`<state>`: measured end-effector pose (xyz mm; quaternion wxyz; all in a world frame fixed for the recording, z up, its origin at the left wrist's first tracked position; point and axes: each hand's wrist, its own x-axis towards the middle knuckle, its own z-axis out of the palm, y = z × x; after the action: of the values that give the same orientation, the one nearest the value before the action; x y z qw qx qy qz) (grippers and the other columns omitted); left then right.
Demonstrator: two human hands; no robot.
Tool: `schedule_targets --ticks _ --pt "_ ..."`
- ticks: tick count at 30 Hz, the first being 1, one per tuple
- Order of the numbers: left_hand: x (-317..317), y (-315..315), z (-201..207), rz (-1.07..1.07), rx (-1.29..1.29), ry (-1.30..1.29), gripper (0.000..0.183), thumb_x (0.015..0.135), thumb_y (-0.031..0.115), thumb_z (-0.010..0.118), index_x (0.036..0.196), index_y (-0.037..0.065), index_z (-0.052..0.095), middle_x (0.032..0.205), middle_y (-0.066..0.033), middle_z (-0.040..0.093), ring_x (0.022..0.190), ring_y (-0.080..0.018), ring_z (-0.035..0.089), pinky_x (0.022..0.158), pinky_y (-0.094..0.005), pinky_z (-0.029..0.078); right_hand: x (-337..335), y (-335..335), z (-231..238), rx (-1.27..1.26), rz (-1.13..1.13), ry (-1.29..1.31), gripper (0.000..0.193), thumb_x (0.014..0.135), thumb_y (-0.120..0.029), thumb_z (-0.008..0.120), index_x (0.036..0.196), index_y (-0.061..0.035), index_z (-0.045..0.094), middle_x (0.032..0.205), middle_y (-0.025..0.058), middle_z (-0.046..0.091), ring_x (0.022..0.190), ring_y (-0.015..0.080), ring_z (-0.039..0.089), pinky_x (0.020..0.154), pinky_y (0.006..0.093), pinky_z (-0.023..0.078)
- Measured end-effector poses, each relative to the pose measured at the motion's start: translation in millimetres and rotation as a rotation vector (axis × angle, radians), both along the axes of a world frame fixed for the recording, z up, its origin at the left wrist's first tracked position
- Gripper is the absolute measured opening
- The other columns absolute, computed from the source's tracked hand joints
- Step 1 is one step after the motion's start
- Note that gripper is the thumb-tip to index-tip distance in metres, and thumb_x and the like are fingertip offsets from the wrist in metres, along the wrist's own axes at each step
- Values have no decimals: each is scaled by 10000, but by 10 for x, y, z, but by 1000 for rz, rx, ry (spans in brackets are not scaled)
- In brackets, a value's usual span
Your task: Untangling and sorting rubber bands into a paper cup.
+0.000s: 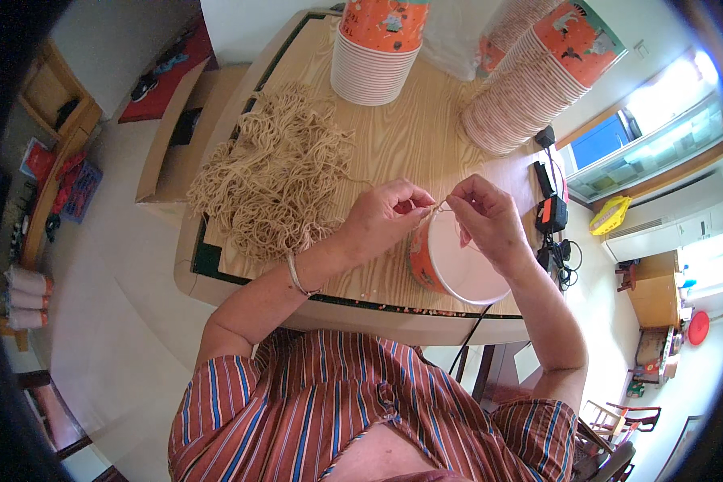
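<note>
On the wood-grain table [390, 149], above pale flooring [128, 321], lies tan cord [277, 173].

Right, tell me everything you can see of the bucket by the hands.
The bucket looks like paper, orange-printed outside, plain white inside, with a pale rim. Its round mouth faces the camera; any tilt is unclear. It appears to rest on the table. The left hand and right hand meet at its far rim, pinching a thin strand.
</note>
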<state>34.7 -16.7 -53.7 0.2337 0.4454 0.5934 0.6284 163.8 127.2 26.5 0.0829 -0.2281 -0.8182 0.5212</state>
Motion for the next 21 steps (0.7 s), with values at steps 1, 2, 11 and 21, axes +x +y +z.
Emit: schedule_targets --ticks 1,2,11,21 --pt "16 9 -4 29 10 46 162 881 112 676 990 -7 671 915 -78 665 816 -139 653 740 -280 533 -3 -3 -11 0 2 -1 133 931 -138 633 907 -13 596 700 8 586 541 50 515 452 231 454" --pt "28 14 -6 59 19 93 164 874 108 681 989 -8 671 908 -87 664 803 -151 659 732 -285 536 -6 -6 -23 -20 6 10 131 930 -132 633 907 -10 594 711 13 592 545 52 521 454 231 457" --pt "47 37 1 42 19 154 126 863 92 694 945 7 649 894 -76 646 824 -163 655 759 -293 533 2 -29 -6 -28 -12 -13 128 933 -121 628 916 -1 586 735 20 598 555 59 535 461 231 470" --pt "127 66 -223 15 -53 -192 55 901 32 617 952 10 621 930 -47 661 856 -107 639 774 -277 542 22 -13 -12 -6 60 -15 114 915 -107 633 894 1 602 728 13 599 597 62 552 484 230 483"
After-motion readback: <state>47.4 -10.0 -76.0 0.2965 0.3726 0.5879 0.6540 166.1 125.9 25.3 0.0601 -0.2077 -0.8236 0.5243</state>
